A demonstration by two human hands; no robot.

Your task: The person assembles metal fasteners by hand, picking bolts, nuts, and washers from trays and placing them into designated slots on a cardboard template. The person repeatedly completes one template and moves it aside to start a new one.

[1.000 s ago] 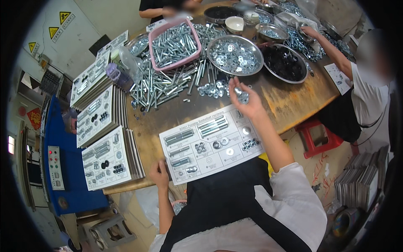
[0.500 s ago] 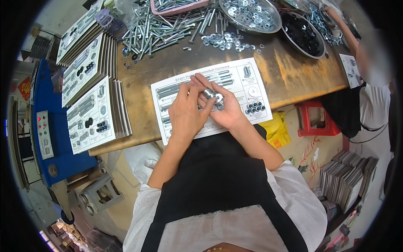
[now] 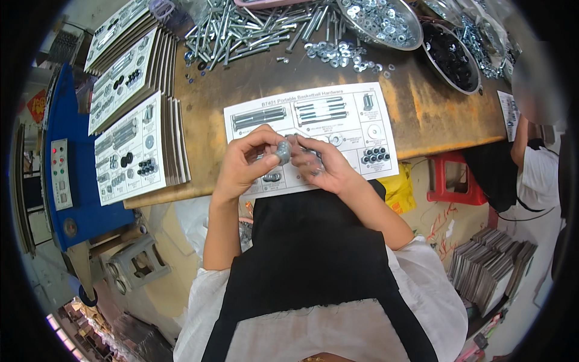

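My left hand (image 3: 241,166) pinches a short stack of round silver metal pieces (image 3: 283,152) between thumb and fingers. They look like washers or a spacer. Right beside it, my right hand (image 3: 333,169) is curled with its fingertips near the stack. Some small silver hardware shows in its blurred fingers, too smeared to name. Both hands are above a white printed card (image 3: 241,114) with pictures of bolts, washers and black nuts, lying at the table's front edge.
Long bolts (image 3: 241,36) lie heaped at the back, beside loose washers (image 3: 338,54). Metal bowls hold washers (image 3: 383,21) and black parts (image 3: 449,57). Stacks of printed cards (image 3: 129,151) stand at left. A person (image 3: 537,175) sits at right, near a red stool (image 3: 455,181).
The left hand has drawn back from the right palm and now pinches the round silver pieces. My right hand has turned from palm-up to curled. The view has shifted slightly.
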